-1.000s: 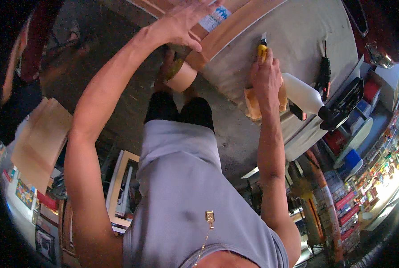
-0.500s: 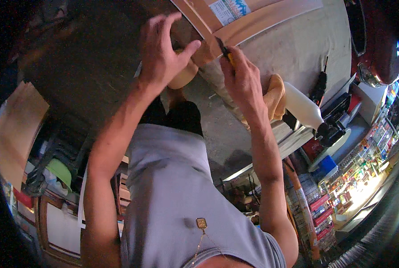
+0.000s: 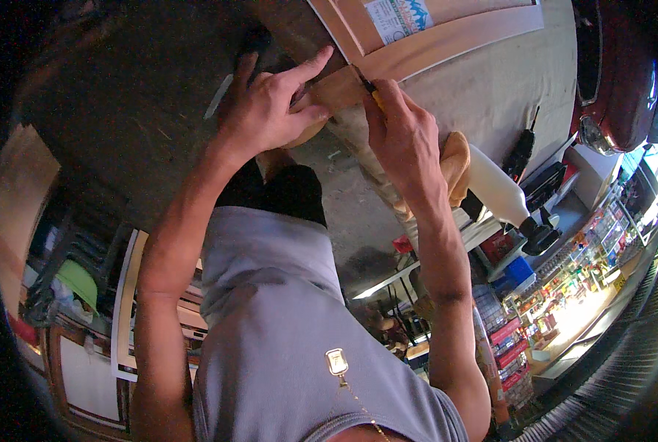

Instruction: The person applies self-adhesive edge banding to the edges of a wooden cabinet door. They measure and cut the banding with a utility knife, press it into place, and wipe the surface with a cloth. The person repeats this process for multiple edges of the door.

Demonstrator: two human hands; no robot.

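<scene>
My right hand (image 3: 403,136) grips a yellow and black utility knife (image 3: 375,96), its tip at the corner of a tan wooden framed panel (image 3: 462,33) bearing a printed label. My left hand (image 3: 270,110) is beside that corner, index finger outstretched toward the frame and thumb apart. A tan curved object (image 3: 308,138) is partly hidden beneath it. The panel lies on a cloth-covered work surface (image 3: 513,74). Just right of my right hand are an orange cloth (image 3: 456,166) and a white bottle with a black top (image 3: 495,188).
A black power tool (image 3: 520,151) lies at the right of the surface. Beyond stand a dark red vehicle (image 3: 616,96), a blue bin (image 3: 512,278) and crowded lit shelving (image 3: 572,313). Plywood sheets (image 3: 23,184) and frames (image 3: 126,309) lean at the left, above a concrete floor (image 3: 355,214).
Over the second, my right hand brought the knife up and left onto the panel's corner. My left hand moved down from above the panel to beside that corner, its index finger now pointing toward it.
</scene>
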